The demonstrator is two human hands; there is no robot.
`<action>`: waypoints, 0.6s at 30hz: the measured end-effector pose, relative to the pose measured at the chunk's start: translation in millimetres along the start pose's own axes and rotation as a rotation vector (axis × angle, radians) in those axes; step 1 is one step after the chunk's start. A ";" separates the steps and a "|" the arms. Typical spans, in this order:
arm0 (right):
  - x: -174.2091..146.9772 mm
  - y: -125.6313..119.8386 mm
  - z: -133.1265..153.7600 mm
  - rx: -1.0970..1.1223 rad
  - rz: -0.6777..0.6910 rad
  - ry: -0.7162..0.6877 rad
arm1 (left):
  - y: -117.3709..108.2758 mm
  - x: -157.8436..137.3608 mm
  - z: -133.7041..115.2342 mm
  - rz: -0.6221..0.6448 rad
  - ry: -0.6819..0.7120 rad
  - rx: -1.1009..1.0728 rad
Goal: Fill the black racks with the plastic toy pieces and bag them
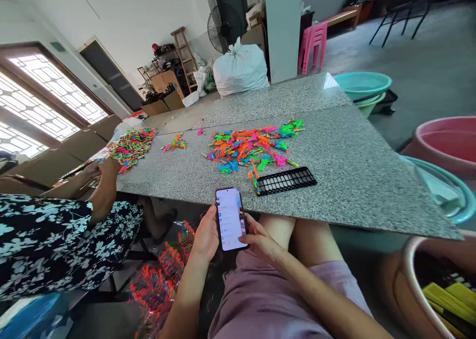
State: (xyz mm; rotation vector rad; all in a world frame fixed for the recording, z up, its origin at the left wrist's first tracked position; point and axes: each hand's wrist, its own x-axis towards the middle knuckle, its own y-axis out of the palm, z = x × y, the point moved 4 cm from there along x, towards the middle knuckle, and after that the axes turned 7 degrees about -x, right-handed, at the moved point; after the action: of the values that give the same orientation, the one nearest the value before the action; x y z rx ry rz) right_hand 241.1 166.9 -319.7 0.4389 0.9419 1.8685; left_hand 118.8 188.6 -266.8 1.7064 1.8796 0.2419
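A smartphone (228, 220) with a lit screen is held upright over my lap, just off the table's front edge. My left hand (208, 235) grips its left side. My right hand (260, 240) wraps round the lower right side, with the thumb on the lower part of the screen. Beyond the phone, a black slotted rack (286, 180) lies on the speckled stone table (353, 170), with a few small coloured plastic pieces (254, 176) at its left end. Behind the rack spreads a pile of bright plastic pieces (245, 145) in orange, green, pink and blue.
At the left, a co-worker's hands (107, 170) are at another pile of coloured pieces (136, 145). A white sack (241, 69) stands at the far end. Tubs (449, 145) line the right side. Clear bags of coloured pieces (156, 279) sit below left.
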 end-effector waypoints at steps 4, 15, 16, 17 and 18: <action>2.6 -3.5 -3.3 0.036 -0.043 0.012 | -0.8 -1.9 5.5 0.049 -0.025 0.013; 8.1 -8.6 -11.0 0.074 -0.189 0.052 | -8.6 -0.6 15.5 0.074 -0.041 -0.043; 7.8 -8.3 -10.6 0.074 -0.183 0.053 | -8.6 -0.6 15.8 0.072 -0.038 -0.046; 7.4 -7.8 -10.2 0.067 -0.166 0.051 | -8.6 -0.6 15.8 0.072 -0.033 -0.048; 6.9 -7.1 -9.9 0.055 -0.144 0.045 | -8.7 -0.8 15.8 0.073 -0.029 -0.050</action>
State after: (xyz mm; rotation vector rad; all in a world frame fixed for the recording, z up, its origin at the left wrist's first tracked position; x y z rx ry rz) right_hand 235.6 170.5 -332.1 0.3536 1.0300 1.7313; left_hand 119.8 182.6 -283.8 1.7376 1.7776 0.2886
